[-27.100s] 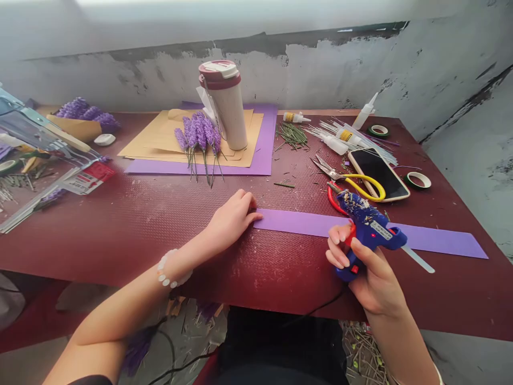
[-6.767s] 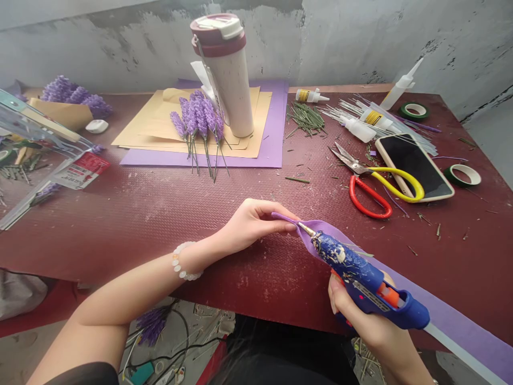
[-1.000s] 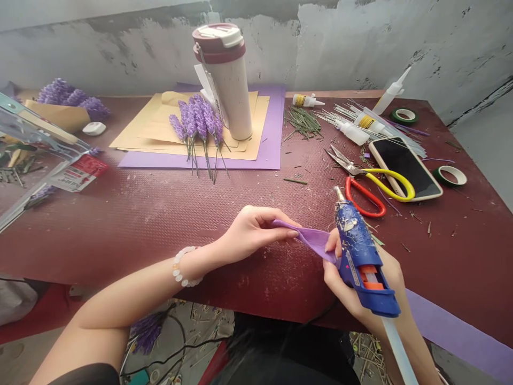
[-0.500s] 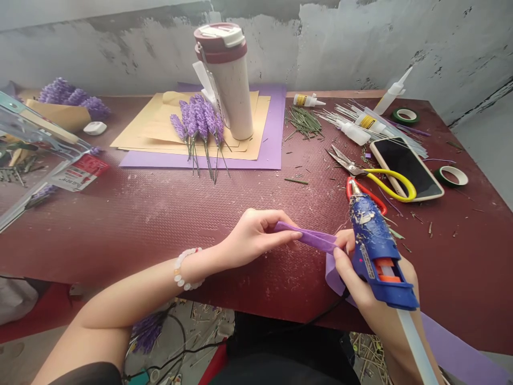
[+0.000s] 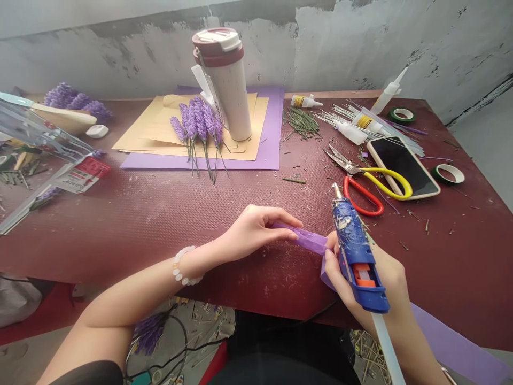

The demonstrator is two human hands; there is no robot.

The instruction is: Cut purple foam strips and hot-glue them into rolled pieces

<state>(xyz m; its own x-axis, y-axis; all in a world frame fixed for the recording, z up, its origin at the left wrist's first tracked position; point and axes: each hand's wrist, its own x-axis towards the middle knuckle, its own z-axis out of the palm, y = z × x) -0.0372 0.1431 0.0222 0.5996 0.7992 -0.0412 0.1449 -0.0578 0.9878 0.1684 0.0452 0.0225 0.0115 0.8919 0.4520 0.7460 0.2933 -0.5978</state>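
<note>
My left hand point(image 5: 252, 232) pinches one end of a folded purple paper strip point(image 5: 310, 241) between thumb and fingers. At the strip's other end, the thumb and fingertip of my right hand point(image 5: 385, 272) are closed on it. That same hand also carries a blue hot glue gun point(image 5: 352, 240), nozzle pointing away from me, a clear glue stick poking out of its back. From my right hand the purple paper trails off the table's near edge. Just beyond the nozzle lie scissors point(image 5: 363, 179) with one red and one yellow handle.
Purple lavender stems point(image 5: 200, 123) and a tumbler point(image 5: 232, 85) rest on kraft sheets point(image 5: 136, 133). A phone point(image 5: 404, 166), glue bottles point(image 5: 366, 123), green tape point(image 5: 448, 175) and cut stems point(image 5: 302, 122) lie at the right. A clear rack point(image 5: 48, 139) stands left.
The glue gun has shifted left and turned more upright, so its nozzle no longer overlaps the red scissor handle. The strip's right end has moved slightly left with my right hand.
</note>
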